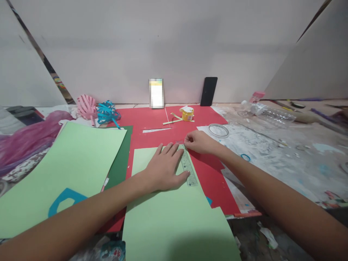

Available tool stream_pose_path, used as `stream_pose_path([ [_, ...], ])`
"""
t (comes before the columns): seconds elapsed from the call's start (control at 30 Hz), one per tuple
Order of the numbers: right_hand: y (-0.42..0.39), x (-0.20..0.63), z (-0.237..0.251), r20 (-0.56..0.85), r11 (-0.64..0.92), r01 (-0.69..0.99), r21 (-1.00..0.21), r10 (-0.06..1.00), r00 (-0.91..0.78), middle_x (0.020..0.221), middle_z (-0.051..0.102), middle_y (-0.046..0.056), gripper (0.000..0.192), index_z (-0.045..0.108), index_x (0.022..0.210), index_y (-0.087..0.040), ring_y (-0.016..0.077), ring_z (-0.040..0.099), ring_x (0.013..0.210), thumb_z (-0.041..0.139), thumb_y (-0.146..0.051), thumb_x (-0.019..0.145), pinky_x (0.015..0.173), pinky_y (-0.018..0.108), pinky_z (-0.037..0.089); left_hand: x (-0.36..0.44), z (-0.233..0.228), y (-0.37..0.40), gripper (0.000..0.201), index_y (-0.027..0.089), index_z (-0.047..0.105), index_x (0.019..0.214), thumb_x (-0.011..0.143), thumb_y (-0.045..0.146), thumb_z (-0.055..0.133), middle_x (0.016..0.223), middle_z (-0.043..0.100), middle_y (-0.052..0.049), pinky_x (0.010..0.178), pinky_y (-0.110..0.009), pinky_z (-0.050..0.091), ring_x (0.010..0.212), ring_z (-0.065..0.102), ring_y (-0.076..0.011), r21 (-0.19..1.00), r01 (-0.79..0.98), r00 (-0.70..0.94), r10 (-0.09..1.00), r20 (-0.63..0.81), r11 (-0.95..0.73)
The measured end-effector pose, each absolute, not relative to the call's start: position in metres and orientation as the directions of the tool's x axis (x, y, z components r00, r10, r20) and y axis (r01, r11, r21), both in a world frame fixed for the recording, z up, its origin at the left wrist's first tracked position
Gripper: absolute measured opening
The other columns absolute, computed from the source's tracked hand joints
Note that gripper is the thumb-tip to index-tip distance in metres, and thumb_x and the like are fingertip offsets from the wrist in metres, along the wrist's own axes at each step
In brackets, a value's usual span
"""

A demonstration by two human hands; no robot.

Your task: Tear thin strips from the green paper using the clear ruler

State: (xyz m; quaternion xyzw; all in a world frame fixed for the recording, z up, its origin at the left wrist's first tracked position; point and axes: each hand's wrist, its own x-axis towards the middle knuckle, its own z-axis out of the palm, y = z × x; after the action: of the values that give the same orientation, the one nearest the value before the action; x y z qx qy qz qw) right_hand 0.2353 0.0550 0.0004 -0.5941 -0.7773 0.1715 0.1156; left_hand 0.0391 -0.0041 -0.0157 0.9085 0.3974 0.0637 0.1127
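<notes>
Over red card (152, 138) on the desk (296, 163): pale green paper sheet (168, 221), step-notched along the right edge, overhanging the near side. On it, left hand (164, 169), grip open, fingers spread, thumb over a narrow, translucent, dark-marked plastic ruler (187, 163). At its far end, right hand (199, 141), grip closed; cannot tell whether pinching anything.

L hand (165, 170) hides pt. of the narrow see-through plastic ruler (186, 159); its markings too sm. to read. R hand (200, 141) has fingers curled nr. ruler's far end; can't tell what, if anything, they pinch. Long light-green paper sheet (165, 221) cut off by btm. edge. Wide light-green paper sheet (81, 156) cut off at L edge; L forearm covers its lower pt. plus some of angular blue paper ring (77, 196). Upright phone w/ bright screen (156, 95): pixelated, unreadable.
</notes>
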Motion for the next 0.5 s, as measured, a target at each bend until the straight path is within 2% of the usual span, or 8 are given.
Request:
stream_pose_path([
  [0.37, 0.0522, 0.2329, 0.0017, 0.005, 0.194, 0.865, -0.463, 0.976, -0.216, 0.072, 0.067, 0.002, 0.008, 0.057, 0.072, -0.018, 0.0140, 0.057, 0.064, 0.054, -0.023, 0.076, 0.055, 0.023, 0.034, 0.0367, -0.0149, -0.0057, 0.076, 0.017, 0.028, 0.150, 0.090, 0.063, 0.037, 0.159, 0.019, -0.011, 0.116, -0.057, 0.013, 0.145, 0.017, -0.0360, 0.260, 0.708, 0.675, 0.738, 0.025, -0.656],
  [0.5, 0.0516, 0.2305, 0.0018, -0.006, 0.164, 0.846, -0.507, 0.981, -0.194, 0.074, 0.068, 0.002, 0.011, 0.060, 0.082, -0.018, 0.0155, 0.060, 0.069, 0.058, -0.027, 0.076, 0.058, 0.023, 0.038, 0.0363, -0.0156, -0.0051, 0.076, 0.017, 0.028, 0.150, 0.090, 0.062, 0.037, 0.159, 0.020, -0.011, 0.116, -0.057, 0.013, 0.145, 0.018, -0.0360, 0.262, 0.702, 0.681, 0.732, 0.026, -0.662],
])
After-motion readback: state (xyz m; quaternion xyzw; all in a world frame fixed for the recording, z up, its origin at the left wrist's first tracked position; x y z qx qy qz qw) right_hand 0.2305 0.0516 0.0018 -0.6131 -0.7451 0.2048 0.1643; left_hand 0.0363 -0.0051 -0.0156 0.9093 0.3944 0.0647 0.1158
